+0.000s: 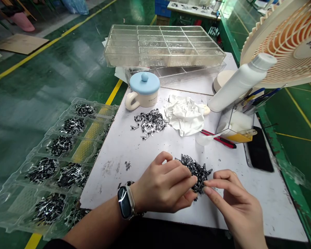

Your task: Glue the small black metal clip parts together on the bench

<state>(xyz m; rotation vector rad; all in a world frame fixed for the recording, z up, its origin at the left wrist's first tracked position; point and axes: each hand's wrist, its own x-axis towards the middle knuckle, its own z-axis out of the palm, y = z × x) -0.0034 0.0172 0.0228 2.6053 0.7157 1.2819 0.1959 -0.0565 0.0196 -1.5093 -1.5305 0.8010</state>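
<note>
A pile of small dark metal-and-black parts (193, 169) lies on the white tabletop (114, 141), just in front of and between my hands. My left hand (163, 185), with a watch at the wrist, is closed with its fingers curled at the pile's near left edge; whatever it holds is hidden. My right hand (235, 200) pinches thumb and forefinger together at the pile's right edge, and anything between the tips is too small to name. Farther back sits a second, looser pile of silver-and-black parts (151, 122).
A lidded mug (145, 90), crumpled white cloth (184, 114), red cutter (226, 141), white bottle (241, 83), pen holder (235, 124) and phone (259, 152) stand or lie around. Compartment boxes (166, 45) are behind, a fan (287, 45) at right. A clear tray (23, 200) of parts is at left.
</note>
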